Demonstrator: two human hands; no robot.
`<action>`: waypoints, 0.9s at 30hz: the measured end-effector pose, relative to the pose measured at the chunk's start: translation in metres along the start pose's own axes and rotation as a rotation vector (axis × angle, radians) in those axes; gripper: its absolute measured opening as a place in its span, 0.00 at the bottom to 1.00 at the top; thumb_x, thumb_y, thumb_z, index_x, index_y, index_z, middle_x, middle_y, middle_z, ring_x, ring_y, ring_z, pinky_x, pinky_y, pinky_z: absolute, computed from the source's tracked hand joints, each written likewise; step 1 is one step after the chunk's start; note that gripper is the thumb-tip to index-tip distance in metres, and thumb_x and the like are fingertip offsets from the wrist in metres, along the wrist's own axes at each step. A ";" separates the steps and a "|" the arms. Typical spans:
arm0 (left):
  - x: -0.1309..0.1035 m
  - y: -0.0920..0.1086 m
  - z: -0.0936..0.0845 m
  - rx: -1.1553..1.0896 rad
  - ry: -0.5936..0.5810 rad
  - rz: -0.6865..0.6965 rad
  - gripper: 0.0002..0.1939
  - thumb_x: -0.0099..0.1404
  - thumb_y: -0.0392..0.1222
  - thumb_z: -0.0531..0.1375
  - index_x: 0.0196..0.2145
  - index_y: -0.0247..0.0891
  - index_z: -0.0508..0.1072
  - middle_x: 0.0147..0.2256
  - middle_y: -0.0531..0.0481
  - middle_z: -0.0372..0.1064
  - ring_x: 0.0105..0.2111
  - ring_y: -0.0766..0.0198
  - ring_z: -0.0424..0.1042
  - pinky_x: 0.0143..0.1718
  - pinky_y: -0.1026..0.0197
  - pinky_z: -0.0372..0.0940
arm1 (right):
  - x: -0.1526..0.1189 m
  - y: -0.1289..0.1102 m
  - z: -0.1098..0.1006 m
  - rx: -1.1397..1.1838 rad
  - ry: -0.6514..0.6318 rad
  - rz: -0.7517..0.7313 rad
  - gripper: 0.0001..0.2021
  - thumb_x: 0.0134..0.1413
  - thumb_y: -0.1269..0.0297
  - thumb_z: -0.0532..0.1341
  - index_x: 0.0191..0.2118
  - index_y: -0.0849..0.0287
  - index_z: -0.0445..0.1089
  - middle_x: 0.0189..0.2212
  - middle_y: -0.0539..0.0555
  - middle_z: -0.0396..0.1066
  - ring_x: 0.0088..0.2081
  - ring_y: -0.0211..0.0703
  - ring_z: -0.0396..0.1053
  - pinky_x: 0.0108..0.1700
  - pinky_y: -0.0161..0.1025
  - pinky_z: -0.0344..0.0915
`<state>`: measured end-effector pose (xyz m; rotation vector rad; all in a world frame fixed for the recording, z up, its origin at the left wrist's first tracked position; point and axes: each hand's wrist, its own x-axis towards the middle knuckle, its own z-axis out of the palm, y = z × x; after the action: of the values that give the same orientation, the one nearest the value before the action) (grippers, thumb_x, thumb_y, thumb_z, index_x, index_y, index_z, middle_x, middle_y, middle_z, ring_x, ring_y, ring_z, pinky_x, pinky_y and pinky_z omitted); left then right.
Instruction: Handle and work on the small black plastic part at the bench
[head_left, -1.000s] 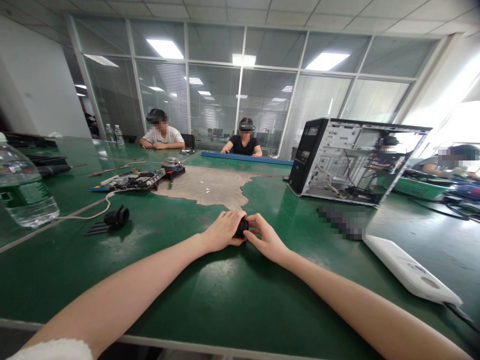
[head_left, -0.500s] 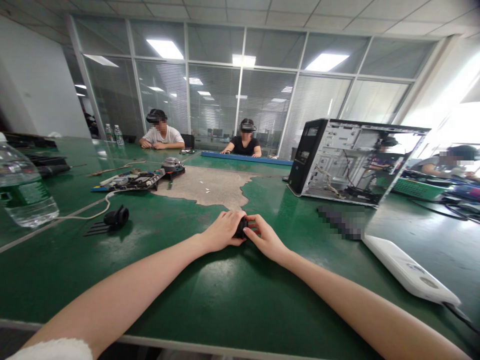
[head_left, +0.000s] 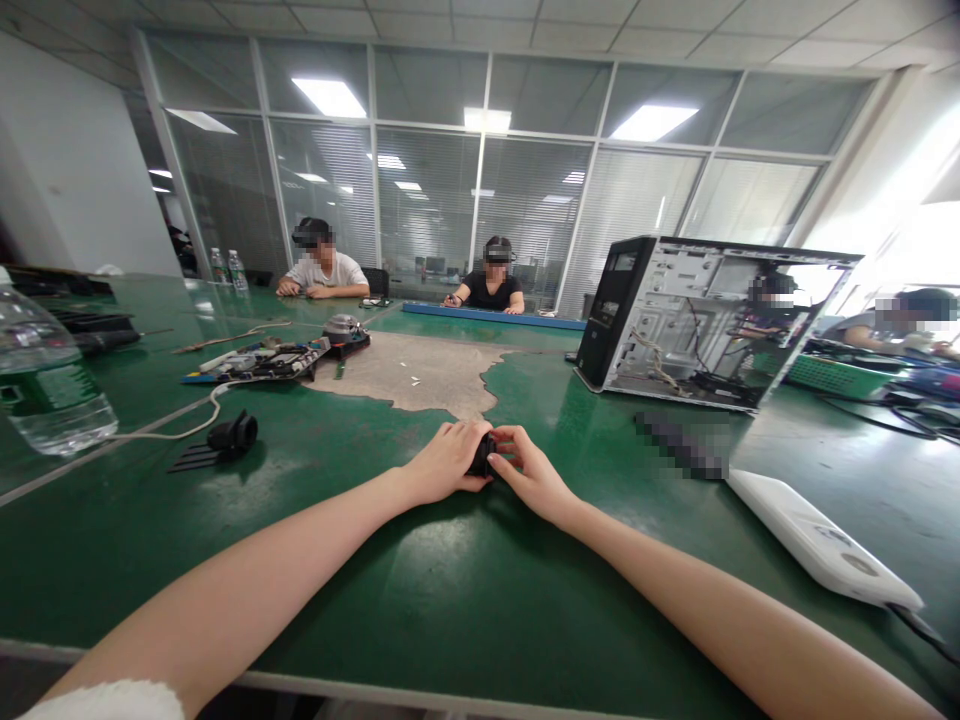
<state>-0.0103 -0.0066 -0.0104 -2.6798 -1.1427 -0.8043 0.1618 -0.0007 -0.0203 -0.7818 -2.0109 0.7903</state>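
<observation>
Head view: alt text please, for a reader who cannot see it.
Both hands, left hand and right hand, grip a small black part over a green table. An open computer case stands to the right, a circuit board to the left.

Glossy green table mat [head_left: 420, 600], worn patch [head_left: 420, 375]

Just one camera here, worn on the head, sitting at the near edge of the counter [head_left: 465, 600] and facing forward and a bit down along it. It's wide-angle, so both forearms run in from the bottom corners and the hands [head_left: 487, 465] meet around mid-frame, fairly close to the lens. Far end of the view reaches the glass wall [head_left: 487, 200] and even the ceiling. A bottle [head_left: 45, 380] sits at the left edge, an open PC case [head_left: 705, 320] right of centre. No second view, so nothing overlaps.
</observation>
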 end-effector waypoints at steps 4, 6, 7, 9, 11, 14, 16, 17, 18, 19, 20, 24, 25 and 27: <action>0.000 0.000 0.000 -0.004 -0.008 -0.008 0.29 0.52 0.44 0.60 0.48 0.37 0.51 0.45 0.42 0.59 0.45 0.53 0.60 0.43 0.53 0.55 | -0.001 -0.003 -0.001 -0.021 -0.025 0.023 0.12 0.52 0.63 0.53 0.44 0.57 0.56 0.41 0.55 0.62 0.40 0.40 0.65 0.38 0.40 0.67; 0.000 -0.001 0.000 0.000 -0.009 -0.010 0.29 0.52 0.44 0.60 0.48 0.36 0.52 0.45 0.42 0.59 0.45 0.53 0.60 0.42 0.53 0.55 | -0.001 -0.004 -0.001 -0.014 -0.048 0.000 0.11 0.51 0.64 0.53 0.42 0.57 0.57 0.39 0.54 0.62 0.40 0.40 0.65 0.38 0.39 0.67; 0.000 0.000 0.000 0.001 -0.009 -0.010 0.29 0.51 0.44 0.60 0.48 0.36 0.51 0.45 0.42 0.59 0.45 0.53 0.60 0.43 0.53 0.55 | -0.002 -0.005 -0.001 -0.011 -0.052 -0.015 0.10 0.51 0.64 0.53 0.41 0.56 0.57 0.39 0.53 0.62 0.40 0.39 0.65 0.38 0.39 0.67; 0.000 0.000 0.000 -0.001 -0.008 -0.007 0.30 0.51 0.43 0.60 0.49 0.36 0.51 0.45 0.42 0.59 0.45 0.53 0.60 0.43 0.53 0.55 | -0.002 -0.006 -0.001 -0.017 -0.041 -0.035 0.10 0.51 0.64 0.54 0.40 0.56 0.57 0.39 0.53 0.62 0.41 0.39 0.64 0.39 0.39 0.66; 0.000 0.000 0.000 -0.001 -0.005 -0.005 0.30 0.52 0.44 0.60 0.49 0.37 0.51 0.46 0.42 0.58 0.45 0.53 0.60 0.43 0.53 0.55 | -0.002 -0.005 -0.001 -0.025 -0.026 -0.034 0.09 0.51 0.64 0.53 0.40 0.56 0.57 0.38 0.53 0.62 0.41 0.39 0.64 0.39 0.39 0.66; 0.000 0.000 0.001 0.005 -0.002 -0.006 0.30 0.52 0.44 0.60 0.49 0.36 0.51 0.46 0.42 0.58 0.45 0.53 0.60 0.43 0.54 0.55 | -0.001 -0.002 0.000 -0.019 -0.017 -0.023 0.10 0.52 0.63 0.53 0.41 0.57 0.57 0.38 0.53 0.63 0.40 0.39 0.65 0.39 0.39 0.66; 0.000 0.000 0.001 0.007 -0.004 -0.005 0.30 0.51 0.44 0.60 0.49 0.36 0.50 0.46 0.42 0.59 0.45 0.53 0.60 0.43 0.54 0.55 | -0.001 -0.001 0.000 -0.011 -0.011 -0.017 0.12 0.51 0.63 0.53 0.42 0.57 0.57 0.40 0.55 0.62 0.40 0.39 0.64 0.39 0.39 0.66; 0.000 0.000 0.001 0.006 -0.006 -0.004 0.31 0.51 0.44 0.60 0.49 0.36 0.50 0.46 0.42 0.59 0.45 0.53 0.60 0.43 0.54 0.55 | -0.001 0.000 0.000 -0.013 -0.007 -0.013 0.13 0.51 0.63 0.54 0.44 0.57 0.56 0.41 0.55 0.62 0.40 0.39 0.64 0.39 0.39 0.66; 0.000 0.000 0.001 0.005 -0.008 -0.004 0.31 0.51 0.44 0.60 0.49 0.36 0.50 0.46 0.42 0.58 0.46 0.53 0.60 0.43 0.54 0.55 | -0.001 0.000 0.000 -0.018 -0.006 -0.006 0.14 0.51 0.63 0.54 0.44 0.57 0.56 0.42 0.56 0.62 0.41 0.40 0.64 0.39 0.40 0.66; 0.000 0.000 0.001 0.004 -0.009 -0.004 0.31 0.51 0.44 0.60 0.49 0.37 0.50 0.46 0.42 0.58 0.46 0.53 0.60 0.43 0.53 0.55 | -0.001 0.000 0.000 -0.025 -0.006 0.001 0.14 0.51 0.63 0.53 0.45 0.57 0.56 0.42 0.56 0.62 0.40 0.40 0.64 0.39 0.40 0.66; 0.000 0.000 0.000 0.005 -0.010 -0.004 0.30 0.52 0.44 0.60 0.49 0.37 0.50 0.46 0.42 0.58 0.46 0.53 0.60 0.43 0.53 0.55 | -0.001 0.000 0.000 -0.030 -0.010 0.005 0.14 0.51 0.63 0.53 0.45 0.57 0.56 0.41 0.56 0.62 0.40 0.40 0.65 0.38 0.40 0.67; 0.000 0.000 0.000 0.002 -0.015 -0.011 0.30 0.52 0.44 0.60 0.48 0.37 0.51 0.45 0.42 0.59 0.45 0.53 0.60 0.42 0.53 0.55 | -0.001 -0.003 -0.001 -0.032 -0.034 -0.040 0.11 0.50 0.64 0.54 0.41 0.57 0.57 0.38 0.54 0.62 0.41 0.40 0.64 0.38 0.39 0.67; 0.000 0.000 0.000 -0.003 -0.016 -0.012 0.30 0.51 0.43 0.60 0.49 0.37 0.51 0.45 0.42 0.59 0.45 0.53 0.60 0.43 0.53 0.55 | -0.002 -0.004 -0.001 -0.037 -0.030 -0.060 0.10 0.50 0.65 0.54 0.41 0.56 0.57 0.38 0.54 0.62 0.42 0.40 0.63 0.39 0.39 0.66; 0.000 0.000 0.000 -0.012 -0.016 -0.012 0.31 0.51 0.43 0.60 0.49 0.37 0.50 0.46 0.43 0.58 0.45 0.53 0.60 0.43 0.53 0.55 | -0.002 -0.005 -0.001 -0.054 -0.010 -0.085 0.09 0.50 0.65 0.54 0.40 0.56 0.58 0.38 0.53 0.61 0.42 0.40 0.63 0.41 0.40 0.66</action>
<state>-0.0105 -0.0069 -0.0104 -2.6965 -1.1621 -0.7951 0.1623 -0.0046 -0.0169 -0.7198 -2.0681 0.6949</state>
